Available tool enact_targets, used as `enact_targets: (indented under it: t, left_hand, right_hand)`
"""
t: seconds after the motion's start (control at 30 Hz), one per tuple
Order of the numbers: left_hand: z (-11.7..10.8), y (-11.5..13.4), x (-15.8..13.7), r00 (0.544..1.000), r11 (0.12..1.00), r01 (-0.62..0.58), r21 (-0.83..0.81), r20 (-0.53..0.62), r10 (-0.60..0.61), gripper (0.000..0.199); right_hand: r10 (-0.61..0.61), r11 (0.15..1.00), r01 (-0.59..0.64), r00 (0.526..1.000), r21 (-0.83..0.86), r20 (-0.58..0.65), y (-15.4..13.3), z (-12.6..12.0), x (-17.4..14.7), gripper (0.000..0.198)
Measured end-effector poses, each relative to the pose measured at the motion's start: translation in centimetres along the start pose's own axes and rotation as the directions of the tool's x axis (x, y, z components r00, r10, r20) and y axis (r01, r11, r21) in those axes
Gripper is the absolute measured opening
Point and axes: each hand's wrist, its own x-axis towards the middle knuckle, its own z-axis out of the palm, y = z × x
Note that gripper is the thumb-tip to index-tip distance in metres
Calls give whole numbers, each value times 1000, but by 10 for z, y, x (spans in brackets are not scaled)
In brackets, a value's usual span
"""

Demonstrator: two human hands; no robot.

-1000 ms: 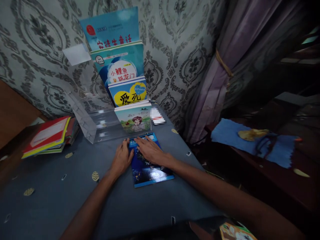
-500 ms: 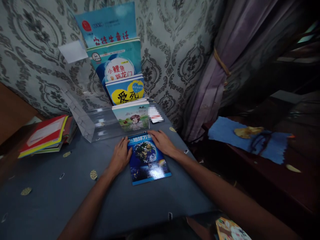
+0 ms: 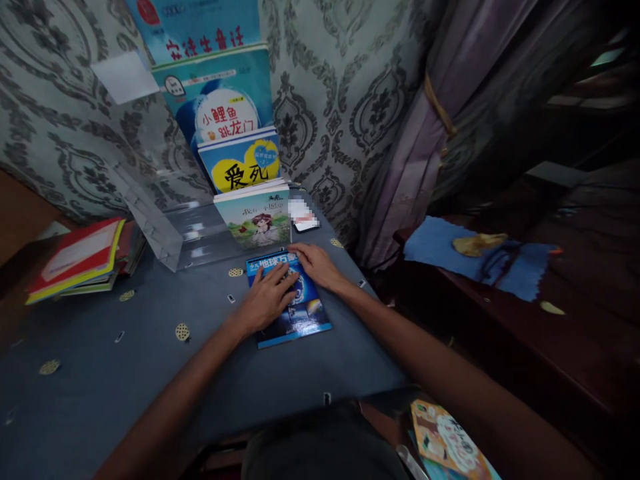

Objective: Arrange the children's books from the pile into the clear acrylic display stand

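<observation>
A blue book (image 3: 295,327) with a globe on its cover lies flat on the grey tablecloth. Across the middle of that cover rests my left hand (image 3: 270,297), fingers spread. My right hand (image 3: 315,263) lies at the book's upper right corner with its fingers stretched out along the edge. Just behind the book stands a clear plastic rack (image 3: 170,250), holding several books in stepped rows. The lowest is a green picture book (image 3: 257,223); above it are a blue and yellow book (image 3: 240,167) and a teal book (image 3: 220,100).
Red and yellow folders (image 3: 80,257) are stacked at the left. A phone-like white object (image 3: 305,217), partly blurred out, lies right of the rack. A blue cloth (image 3: 435,250) covers part of a dark bench at the right. Another colourful book (image 3: 450,440) sits low by my right arm.
My left hand has moved from the book's left edge onto the middle of its cover. My right hand stays at the upper right corner. The view has shifted slightly.
</observation>
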Motion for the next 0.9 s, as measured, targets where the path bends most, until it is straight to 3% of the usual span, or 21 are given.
enact_targets:
  t: [0.3, 0.5, 0.67, 0.8, 0.9]
  left_hand:
    - [-6, 23, -15, 983, 987, -153, -54, 94, 158, 41]
    - [-10, 29, -28, 919, 933, -343, -111, 167, 357, 41]
    - [-14, 31, -33, 901, 909, -384, -161, 149, 407, 38]
    - [-16, 16, -30, 929, 884, -333, -327, 44, 367, 42]
    - [-8, -16, -24, 980, 918, -184, -351, -135, 145, 43]
  right_hand:
    - [-26, 1000, 26, 999, -15, 28, -2, -2, 0, 36]
    - [-9, 1000, 10, 1000, -18, 24, -1, -1, 0, 35]
    - [-34, 999, 35, 999, -21, 21, -1, 0, -1, 35]
    - [-12, 997, 15, 999, -72, 36, -6, 0, -3, 35]
    - [-3, 992, 9, 999, -123, 51, -12, -2, -5, 35]
